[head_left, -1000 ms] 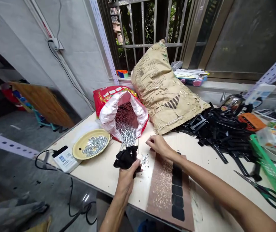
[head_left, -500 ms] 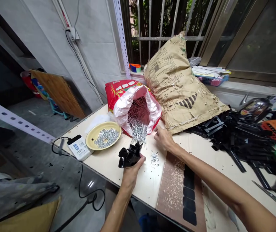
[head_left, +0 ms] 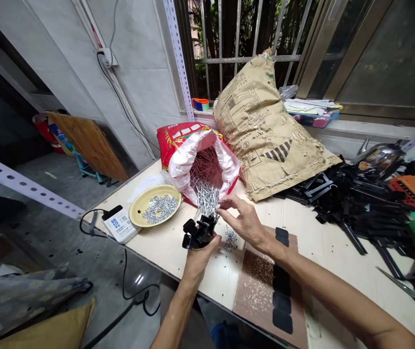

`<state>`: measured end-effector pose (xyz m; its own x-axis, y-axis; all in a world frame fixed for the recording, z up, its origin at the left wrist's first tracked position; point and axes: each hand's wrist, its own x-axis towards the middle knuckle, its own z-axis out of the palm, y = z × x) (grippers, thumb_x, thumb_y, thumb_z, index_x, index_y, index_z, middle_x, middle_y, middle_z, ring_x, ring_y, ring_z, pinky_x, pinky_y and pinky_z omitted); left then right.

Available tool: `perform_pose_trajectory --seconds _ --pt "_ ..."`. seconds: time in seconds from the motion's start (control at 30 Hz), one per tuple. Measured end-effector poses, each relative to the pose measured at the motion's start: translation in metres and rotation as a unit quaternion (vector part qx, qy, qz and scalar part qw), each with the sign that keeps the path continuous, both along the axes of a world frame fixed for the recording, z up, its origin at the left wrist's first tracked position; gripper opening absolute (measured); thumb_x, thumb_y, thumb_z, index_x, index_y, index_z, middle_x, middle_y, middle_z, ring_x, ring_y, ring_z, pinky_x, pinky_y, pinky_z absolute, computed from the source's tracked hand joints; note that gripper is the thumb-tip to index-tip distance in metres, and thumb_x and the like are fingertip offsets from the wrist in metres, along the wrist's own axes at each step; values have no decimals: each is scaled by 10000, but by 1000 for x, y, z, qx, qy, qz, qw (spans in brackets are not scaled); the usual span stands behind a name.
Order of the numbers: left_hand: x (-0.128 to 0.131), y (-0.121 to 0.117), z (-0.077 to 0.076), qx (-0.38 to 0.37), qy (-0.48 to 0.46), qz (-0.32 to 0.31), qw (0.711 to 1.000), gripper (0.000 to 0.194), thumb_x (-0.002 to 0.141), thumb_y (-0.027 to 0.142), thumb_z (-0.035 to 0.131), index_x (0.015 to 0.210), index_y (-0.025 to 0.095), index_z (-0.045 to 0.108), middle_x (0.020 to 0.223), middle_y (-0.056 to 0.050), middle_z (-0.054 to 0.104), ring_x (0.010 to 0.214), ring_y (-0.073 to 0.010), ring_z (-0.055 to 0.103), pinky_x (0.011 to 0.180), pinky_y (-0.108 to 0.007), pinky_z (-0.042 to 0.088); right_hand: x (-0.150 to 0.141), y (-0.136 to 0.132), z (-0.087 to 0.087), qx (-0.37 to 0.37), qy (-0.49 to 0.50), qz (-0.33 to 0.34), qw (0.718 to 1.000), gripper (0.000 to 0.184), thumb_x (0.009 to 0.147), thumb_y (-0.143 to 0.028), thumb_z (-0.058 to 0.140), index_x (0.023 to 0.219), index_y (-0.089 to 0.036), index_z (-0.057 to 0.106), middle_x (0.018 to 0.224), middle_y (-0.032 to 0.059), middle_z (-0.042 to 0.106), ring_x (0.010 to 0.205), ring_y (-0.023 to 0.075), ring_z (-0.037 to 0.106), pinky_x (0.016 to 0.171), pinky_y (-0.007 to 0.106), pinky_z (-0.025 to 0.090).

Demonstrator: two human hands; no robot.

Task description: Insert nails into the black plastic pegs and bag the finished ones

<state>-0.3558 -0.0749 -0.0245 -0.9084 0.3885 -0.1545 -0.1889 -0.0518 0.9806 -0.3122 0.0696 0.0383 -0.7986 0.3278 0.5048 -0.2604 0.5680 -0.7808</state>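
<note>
Steadiness first: our left hand (head_left: 199,257) should brace the angular black plastic parts (head_left: 198,231) it clasps, six o'clock from thin silver-metal pins (head_left: 206,195); our right hand (head_left: 247,223) curls at their two o'clock, grasp unclear.

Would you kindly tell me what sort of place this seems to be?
It looks like a small assembly workshop, perhaps a makeshift one: a red sack holding metal pins, a yellow dish of small metal pieces and a heap of black parts share one table.

Barred window (head_left: 229,60), tilted wooden board (head_left: 88,145), probably a kettle (head_left: 381,159)
</note>
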Motion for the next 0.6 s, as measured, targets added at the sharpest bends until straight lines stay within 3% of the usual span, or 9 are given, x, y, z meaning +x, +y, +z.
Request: perform_pose_trajectory --seconds 0.1,0.2,0.27,0.33,0.43,0.53,0.6 --pt "-2 -4 0 -15 9 15 1000 262 562 293 791 746 165 657 739 -9 656 729 -153 602 762 -276 457 -7 11 -6 -1 -37 32 999 187 889 -331 528 1014 -208 592 966 27 656 876 139 607 786 264 463" --pt "-5 -7 -1 -22 18 40 999 272 554 303 794 746 171 655 761 -11 662 745 -158 610 772 -285 457 -18 21 -19 53 -165 -33 984 300 904 -432 471 851 -176 617 858 42 655 795 151 600 711 263 451" --pt "-7 -9 -1 -34 35 55 997 274 556 303 794 758 182 653 777 -6 663 753 -154 609 793 -284 450 -24 21 -32 133 -303 -62 942 352 859 -474 520 733 -162 622 767 55 650 746 177 601 681 285 438" --pt "-8 -9 1 -55 54 57 995 276 559 302 794 767 192 650 781 -2 663 757 -155 609 805 -280 443 -29 14 -45 199 -397 -68 893 311 810 -452 581 739 -156 643 803 83 665 791 215 613 691 311 433" --pt "-7 -9 6 -64 58 56 995 288 551 303 797 767 199 638 767 -2 666 750 -166 618 800 -281 447 -33 5 -54 235 -424 -98 869 179 807 -287 562 837 -138 657 925 123 670 872 236 616 714 324 428" --pt "-8 -8 11 -57 47 61 995 296 537 295 797 751 197 617 718 7 655 707 -166 621 762 -282 461 -31 13 -49 228 -430 -139 863 190 812 -176 489 907 -114 643 909 140 671 831 225 624 692 314 422" --pt "-9 -8 10 -61 45 62 995 310 533 282 796 768 197 614 702 15 651 696 -164 621 746 -279 464 -25 27 -38 211 -385 -173 882 218 825 -166 456 958 -123 623 866 115 673 774 200 621 673 294 422"
